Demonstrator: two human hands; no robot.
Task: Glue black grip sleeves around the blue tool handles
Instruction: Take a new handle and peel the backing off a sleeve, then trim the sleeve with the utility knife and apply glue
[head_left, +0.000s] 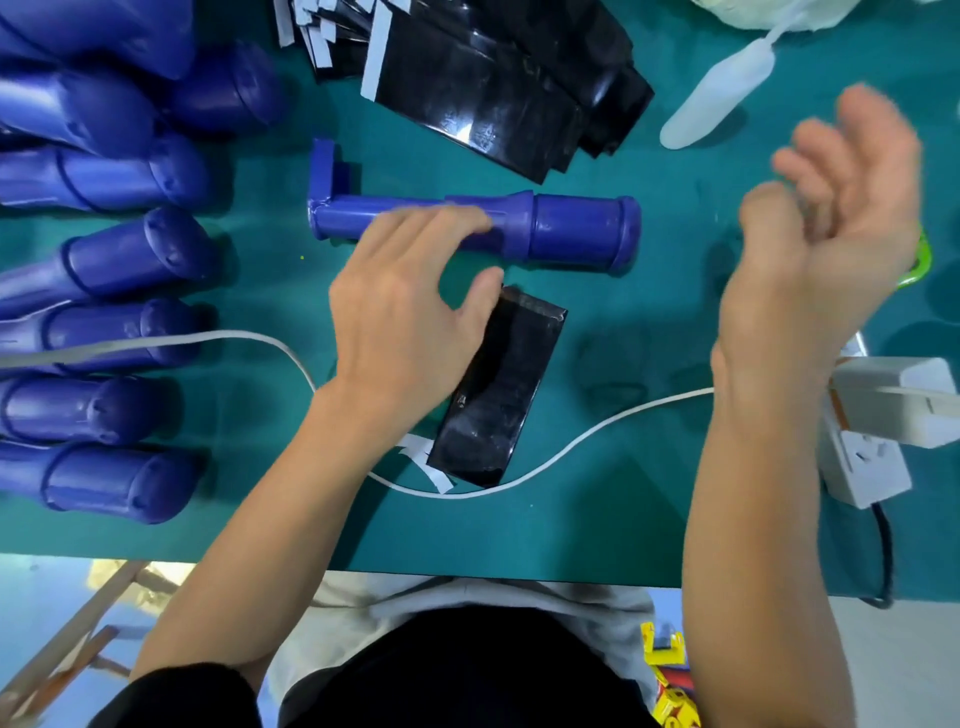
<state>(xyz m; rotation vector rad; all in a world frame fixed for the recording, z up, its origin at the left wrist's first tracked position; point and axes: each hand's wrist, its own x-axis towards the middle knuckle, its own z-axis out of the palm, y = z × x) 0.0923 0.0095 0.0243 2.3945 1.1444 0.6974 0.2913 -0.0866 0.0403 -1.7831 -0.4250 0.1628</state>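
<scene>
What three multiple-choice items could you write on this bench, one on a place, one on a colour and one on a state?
1. Where does the single sleeve lie?
A. in a box
B. on the mat, beside the centre handle
C. on the floor

2. What colour is the mat?
A. green
B. red
C. white

3. In what state is the centre handle?
A. wrapped in a sleeve
B. broken in two
C. bare

Answers:
1 B: the sleeve lies flat on the mat, next to the handle.
2 A: the mat is green all around the parts.
3 C: the handle shows blue along its whole length, with no black on it.
</scene>
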